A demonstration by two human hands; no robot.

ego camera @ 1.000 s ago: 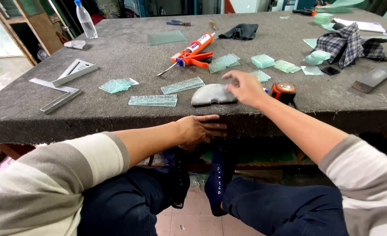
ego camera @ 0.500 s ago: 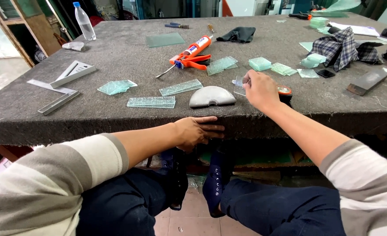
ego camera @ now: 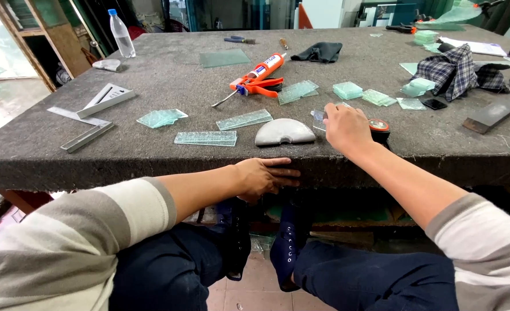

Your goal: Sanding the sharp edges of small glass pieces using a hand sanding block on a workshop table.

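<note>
The right hand (ego camera: 346, 128) lies on the grey felt-topped desk (ego camera: 151, 152), knuckles up, its fingers (ego camera: 331, 113) curled down over a small clear glass piece (ego camera: 319, 118) whose corner pokes out to their left. Whether the fingers actually pinch the glass or only press on it cannot be told from this angle. Just right of the hand, touching the wrist side, sits a black and orange tape measure (ego camera: 379, 128). Just left of the fingers lies a grey half-round block (ego camera: 284, 132), near but apart from them. Beyond that, further left, are a long ribbed glass strip (ego camera: 205, 138) and a second one (ego camera: 244, 120) set at an angle. Ahead of the fingers, well apart, lie an orange caulking gun (ego camera: 259, 78) with its tube and a stack of small green glass squares (ego camera: 347, 90).

The left hand (ego camera: 264, 176) rests against the front edge of the desk, below the top, fingers (ego camera: 283, 173) stretched flat along the edge and grasping nothing. Both arms wear sleeves striped grey and cream. A checked cloth (ego camera: 453, 69) lies far to the right of the right hand.
</note>
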